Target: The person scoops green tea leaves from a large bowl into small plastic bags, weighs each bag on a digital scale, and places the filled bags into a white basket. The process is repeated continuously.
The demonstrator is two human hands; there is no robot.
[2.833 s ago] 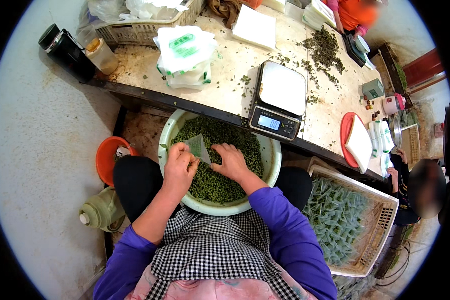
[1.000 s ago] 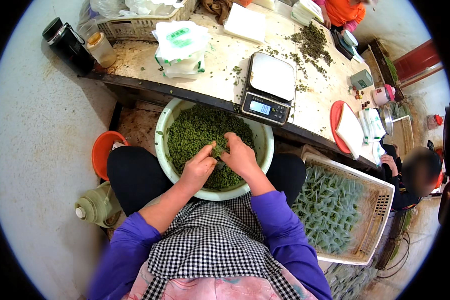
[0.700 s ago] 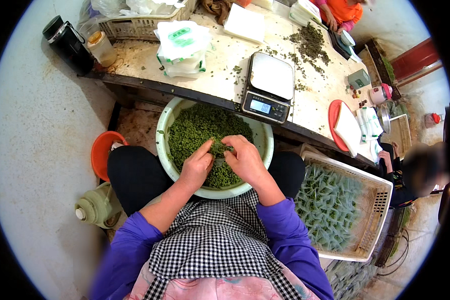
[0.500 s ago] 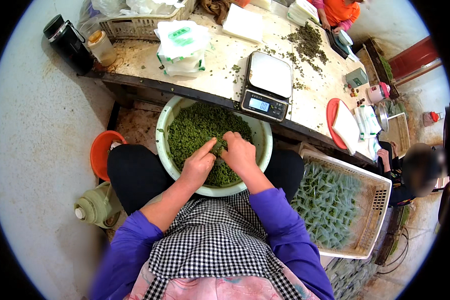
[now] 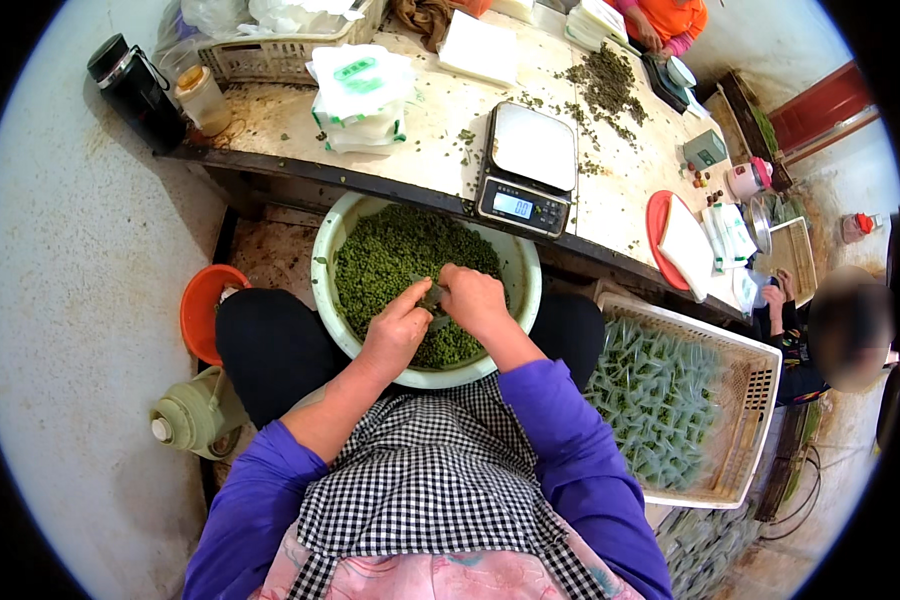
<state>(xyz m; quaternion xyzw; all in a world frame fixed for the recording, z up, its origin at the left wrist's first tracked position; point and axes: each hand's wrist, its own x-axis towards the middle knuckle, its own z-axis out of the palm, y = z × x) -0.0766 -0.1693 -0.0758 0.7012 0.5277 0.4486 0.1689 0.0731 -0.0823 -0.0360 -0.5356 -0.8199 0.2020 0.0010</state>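
Observation:
A pale round basin (image 5: 323,275) sits between my knees, heaped with small green berries (image 5: 395,250) that look like fresh peppercorns. Both my hands meet above the heap. My left hand (image 5: 398,330) has its fingers drawn together, pointing at the right one. My right hand (image 5: 473,300) is closed, its fingertips bent down. Pinched between them is something small and see-through, which looks like a clear plastic bag (image 5: 432,297); the fingers cover most of it. Past the basin's far rim, a digital scale (image 5: 532,150) stands at the table edge with a bare pan.
Right of my leg, a crate (image 5: 745,425) holds many filled clear bags (image 5: 660,400). An orange bucket (image 5: 198,315) and green thermos jug (image 5: 195,412) stand on the left. On the table are stacked plastic bags (image 5: 362,95) and a black flask (image 5: 135,90). Two people work at the right.
My right hand has drawn in slightly toward the left one, its fingers more closed. My left hand stays nearly in place. The whole view has shifted a little.

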